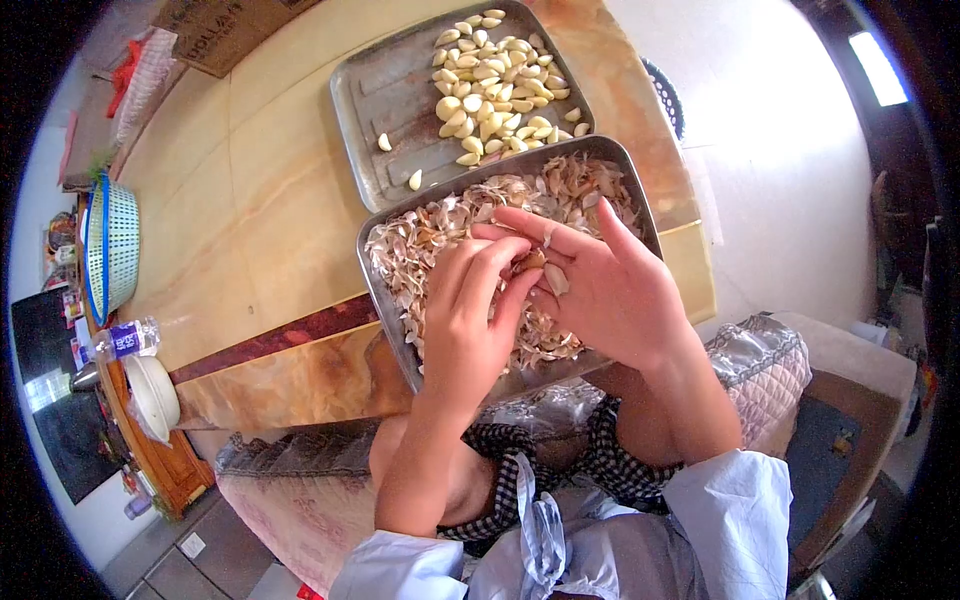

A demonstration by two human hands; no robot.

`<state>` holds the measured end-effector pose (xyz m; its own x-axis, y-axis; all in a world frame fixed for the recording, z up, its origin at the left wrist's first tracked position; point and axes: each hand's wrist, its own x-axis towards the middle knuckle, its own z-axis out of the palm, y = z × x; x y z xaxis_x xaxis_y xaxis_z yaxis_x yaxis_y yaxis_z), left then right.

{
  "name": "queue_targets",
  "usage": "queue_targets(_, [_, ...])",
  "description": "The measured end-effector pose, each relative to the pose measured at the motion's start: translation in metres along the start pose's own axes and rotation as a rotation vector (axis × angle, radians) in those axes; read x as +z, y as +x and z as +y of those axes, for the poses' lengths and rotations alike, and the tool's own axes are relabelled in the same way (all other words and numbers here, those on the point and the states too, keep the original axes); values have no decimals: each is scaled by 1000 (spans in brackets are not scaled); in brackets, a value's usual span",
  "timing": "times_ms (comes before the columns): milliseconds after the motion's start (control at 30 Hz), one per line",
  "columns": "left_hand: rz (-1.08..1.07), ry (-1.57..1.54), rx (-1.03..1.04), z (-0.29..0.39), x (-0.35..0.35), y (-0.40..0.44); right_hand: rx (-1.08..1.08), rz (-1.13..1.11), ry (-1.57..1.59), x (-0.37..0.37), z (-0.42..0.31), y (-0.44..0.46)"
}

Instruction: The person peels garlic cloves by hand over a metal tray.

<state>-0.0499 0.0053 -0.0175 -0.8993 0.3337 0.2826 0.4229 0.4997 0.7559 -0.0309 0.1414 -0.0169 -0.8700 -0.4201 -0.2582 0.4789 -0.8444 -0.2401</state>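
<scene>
My left hand (470, 300) is closed in a pinch, its fingertips on a brownish garlic clove (530, 262) above my right palm. My right hand (620, 290) is turned palm up, with thumb and index finger stretched out and a ring on one finger. A pale clove (556, 280) lies on that palm. Some of the right fingers are hidden behind the left hand. Both hands are over a metal tray (385, 318) full of papery garlic skins (420, 235). Beyond it, a second metal tray (365, 95) carries many peeled cloves (490, 85).
The trays are on a marble-patterned table (250, 200). At the left are a blue-rimmed basket (118, 245), a plastic bottle (130, 338) and a white container (152, 398). A cardboard box (215, 35) sits at the far edge. A padded seat (300, 500) is below the table edge.
</scene>
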Motion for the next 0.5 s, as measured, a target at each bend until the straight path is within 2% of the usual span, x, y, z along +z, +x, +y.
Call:
queue_targets(100, [-65,46,94,-5,4,-1,-32,24,-28,-1,1,-3])
queue_targets(200, [-117,-67,25,-4,4,-3,-49,69,-38,-2,2,-6])
queue_targets(233, [-118,-66,27,-4,5,-2,-36,37,1,-2,-1,-8])
queue_targets(300, [-10,-256,80,-3,5,2,-26,0,41,-3,-3,-10])
queue_targets(333, [-11,-254,84,0,2,0,-90,32,-150,-5,-3,-9])
queue_targets(367, [-32,-418,-155,6,-3,-4,-155,65,-341,-4,-3,-8])
queue_targets(400, [-53,-578,-396,9,-5,-6,-158,64,-341,-3,-4,-10])
queue_targets(467, [-63,-656,-402,10,-4,-4,-305,117,-1006,0,-5,-15])
queue_targets(500, [-82,-717,-444,9,-2,-3,-281,164,-847,-1,-3,-13])
